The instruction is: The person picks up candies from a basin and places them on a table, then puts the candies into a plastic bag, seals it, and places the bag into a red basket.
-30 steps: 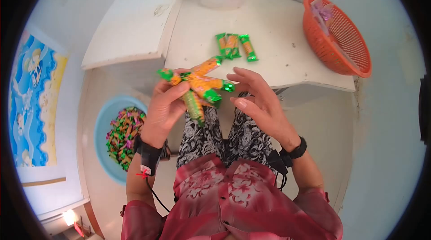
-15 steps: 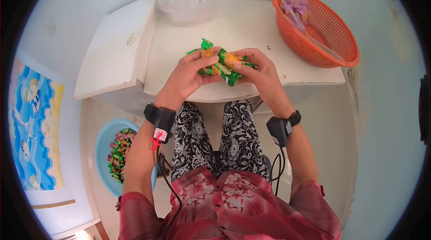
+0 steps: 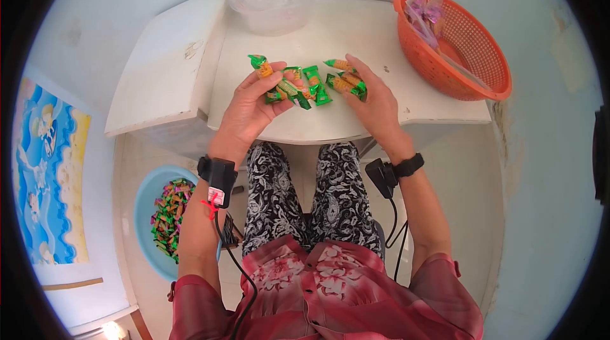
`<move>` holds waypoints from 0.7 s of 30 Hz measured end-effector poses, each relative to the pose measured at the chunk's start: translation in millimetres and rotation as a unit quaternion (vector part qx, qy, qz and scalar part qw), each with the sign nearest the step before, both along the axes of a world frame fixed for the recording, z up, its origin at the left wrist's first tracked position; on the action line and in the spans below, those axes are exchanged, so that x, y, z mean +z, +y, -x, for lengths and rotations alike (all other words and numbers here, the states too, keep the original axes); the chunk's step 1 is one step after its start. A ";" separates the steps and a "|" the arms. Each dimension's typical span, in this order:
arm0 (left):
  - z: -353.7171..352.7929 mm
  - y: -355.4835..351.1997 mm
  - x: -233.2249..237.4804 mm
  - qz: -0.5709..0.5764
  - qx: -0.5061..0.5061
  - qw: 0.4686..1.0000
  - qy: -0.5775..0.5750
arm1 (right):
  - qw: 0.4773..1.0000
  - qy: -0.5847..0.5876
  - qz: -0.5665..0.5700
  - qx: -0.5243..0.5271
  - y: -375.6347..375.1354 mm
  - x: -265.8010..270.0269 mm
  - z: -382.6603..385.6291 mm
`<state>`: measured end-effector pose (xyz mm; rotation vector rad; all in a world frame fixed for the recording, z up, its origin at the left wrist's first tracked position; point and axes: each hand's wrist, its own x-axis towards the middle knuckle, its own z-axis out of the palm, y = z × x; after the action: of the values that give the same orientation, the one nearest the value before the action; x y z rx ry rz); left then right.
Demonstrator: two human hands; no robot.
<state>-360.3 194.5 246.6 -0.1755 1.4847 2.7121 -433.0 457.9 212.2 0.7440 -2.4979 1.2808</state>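
Over the front of the white table, my left hand is closed on green-and-yellow wrapped candies, one standing up past the thumb. My right hand grips a few more of the same wrapped candies between thumb and fingers. In the gap between the hands, a few wrapped candies appear to lie on the tabletop, close to my left fingertips. Which of these the left fingers still touch is hard to tell.
On the white table, an orange basket with a plastic bag of purple-wrapped pieces stands right. A clear plastic tub sits at the back. Lower left is a blue basin full of wrapped candies.
My hands have moved apart, left hand to the left and right hand to the right. The bunch of candies they held together is now split, with some between them.
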 end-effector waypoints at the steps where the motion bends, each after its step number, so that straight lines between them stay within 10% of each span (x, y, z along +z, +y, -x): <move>1: -1.8 1.3 -0.6 -0.004 0.007 1.000 -0.002 | 0.998 0.011 -0.062 -0.021 -1.0 7.1 -3.9; 7: -3.7 4.0 -8.1 -0.049 0.040 0.998 -0.007 | 0.954 0.258 -0.123 -0.085 -0.2 27.2 -11.0; 13: -2.2 16.3 -7.4 -0.089 0.020 0.996 0.004 | 0.959 -0.082 0.183 0.203 -33.3 40.2 -32.4; 21: -17.9 7.0 -14.5 -0.143 0.040 0.988 0.047 | 0.944 -0.151 0.235 0.173 -28.7 23.6 -24.4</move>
<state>-342.4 201.5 232.1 -0.0986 1.1092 2.9963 -408.6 429.2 235.8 0.9430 -2.1749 2.1613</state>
